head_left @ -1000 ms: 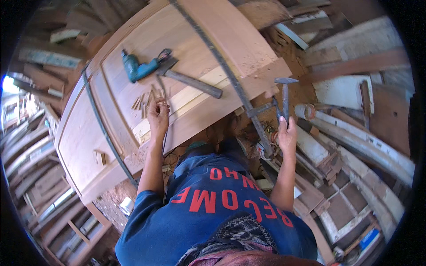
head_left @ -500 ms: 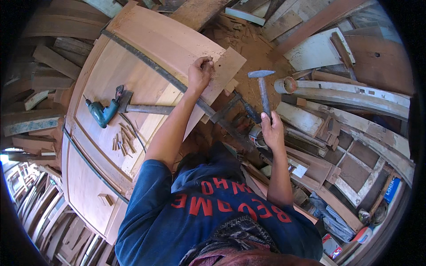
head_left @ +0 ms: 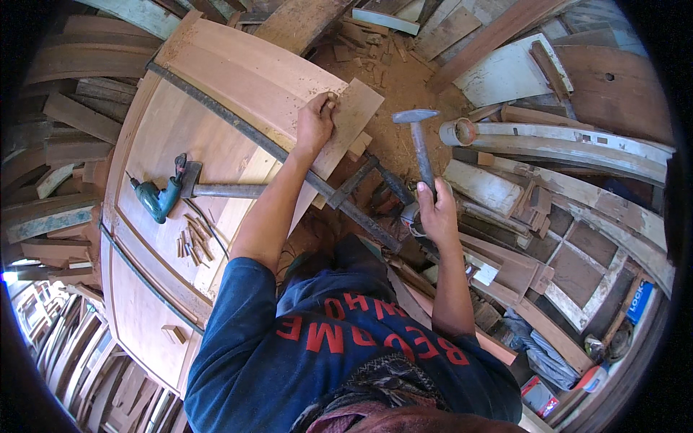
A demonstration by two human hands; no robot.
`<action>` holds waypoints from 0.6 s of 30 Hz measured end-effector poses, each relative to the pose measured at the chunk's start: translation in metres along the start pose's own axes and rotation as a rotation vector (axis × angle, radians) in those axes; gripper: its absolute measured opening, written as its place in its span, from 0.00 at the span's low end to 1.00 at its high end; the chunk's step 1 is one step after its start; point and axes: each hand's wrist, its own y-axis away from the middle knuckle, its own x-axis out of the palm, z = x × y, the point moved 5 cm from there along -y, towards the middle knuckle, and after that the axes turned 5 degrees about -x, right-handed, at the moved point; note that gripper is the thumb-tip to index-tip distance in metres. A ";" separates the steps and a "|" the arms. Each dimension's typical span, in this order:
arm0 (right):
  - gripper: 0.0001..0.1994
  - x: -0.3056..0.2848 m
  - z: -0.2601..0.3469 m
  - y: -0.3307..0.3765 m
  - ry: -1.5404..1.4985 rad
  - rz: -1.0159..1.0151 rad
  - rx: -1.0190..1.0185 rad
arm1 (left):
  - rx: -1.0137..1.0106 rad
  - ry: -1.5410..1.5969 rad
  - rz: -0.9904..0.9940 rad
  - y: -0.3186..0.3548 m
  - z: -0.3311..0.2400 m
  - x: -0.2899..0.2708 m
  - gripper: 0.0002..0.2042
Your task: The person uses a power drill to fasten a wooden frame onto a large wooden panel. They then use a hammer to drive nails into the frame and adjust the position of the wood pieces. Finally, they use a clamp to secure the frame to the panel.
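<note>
My left hand [head_left: 315, 124] rests over the end of a wooden door panel [head_left: 238, 54], its fingers closed in a pinch. Whatever they hold is too small to make out. In my right hand [head_left: 438, 213] is a hammer [head_left: 421, 148], gripped by its handle and raised off the panel's right side, head uppermost and apart from the wood. A long metal bar clamp [head_left: 238, 123] crosses the panel beneath my left forearm. On the panel to the left lie a teal power drill [head_left: 159, 198], a mallet [head_left: 231, 190] and several short wooden pegs [head_left: 193, 239].
A second bar clamp [head_left: 148, 278] spans the panel's near left part, by a small wood block [head_left: 173, 333]. Stacked timber [head_left: 79, 119] lines the left. At right are a small bucket [head_left: 457, 132], offcuts and an old wooden frame [head_left: 588, 267]. Shavings cover the floor [head_left: 397, 108].
The whole view has shifted slightly. My left fingers have moved a little toward the panel's end, and the dark hole beside them no longer shows. The hammer stays raised in my right hand.
</note>
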 end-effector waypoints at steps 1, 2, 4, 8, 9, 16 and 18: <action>0.15 0.002 0.006 -0.004 0.053 -0.002 -0.037 | 0.026 -0.015 0.008 0.001 0.004 0.001 0.08; 0.14 0.005 0.015 -0.009 0.050 0.003 -0.060 | 0.049 -0.032 0.011 0.002 0.008 0.001 0.08; 0.13 0.010 0.038 -0.018 0.048 -0.003 -0.095 | 0.033 -0.023 0.034 0.005 0.002 0.003 0.08; 0.14 0.025 0.080 -0.036 0.056 -0.153 -0.329 | 0.113 -0.019 0.033 0.006 -0.005 0.001 0.08; 0.14 0.035 0.082 -0.040 0.133 -0.136 -0.323 | 0.128 -0.009 0.024 0.006 -0.003 0.002 0.08; 0.15 0.056 0.073 -0.066 0.348 0.085 -0.222 | 0.102 -0.022 -0.085 0.013 0.000 -0.013 0.19; 0.15 0.034 0.110 -0.056 0.230 -0.017 -0.322 | 0.116 -0.051 -0.150 0.036 -0.012 -0.032 0.25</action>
